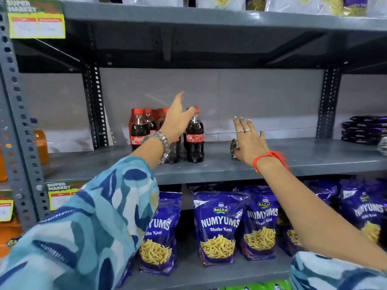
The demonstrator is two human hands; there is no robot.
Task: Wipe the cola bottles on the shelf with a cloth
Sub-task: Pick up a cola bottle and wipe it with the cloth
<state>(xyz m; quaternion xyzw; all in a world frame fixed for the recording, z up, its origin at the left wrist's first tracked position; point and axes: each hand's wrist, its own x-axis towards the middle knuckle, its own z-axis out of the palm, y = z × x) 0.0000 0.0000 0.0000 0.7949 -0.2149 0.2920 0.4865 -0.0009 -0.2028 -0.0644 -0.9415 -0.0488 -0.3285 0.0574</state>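
Several cola bottles with red caps and red labels stand on the grey middle shelf, most in a shrink-wrapped pack. One single bottle stands in front at the right of the pack. My left hand reaches over the pack with fingers stretched out and the thumb touching the single bottle's cap. To the right, my right hand lies palm down with fingers spread over a dark crumpled cloth on the shelf. Only the cloth's left edge shows.
Purple snack bags fill the shelf below. Dark flat packets are stacked at the far right of the middle shelf. Orange bottles stand beyond the left upright. The shelf above holds clear snack bags.
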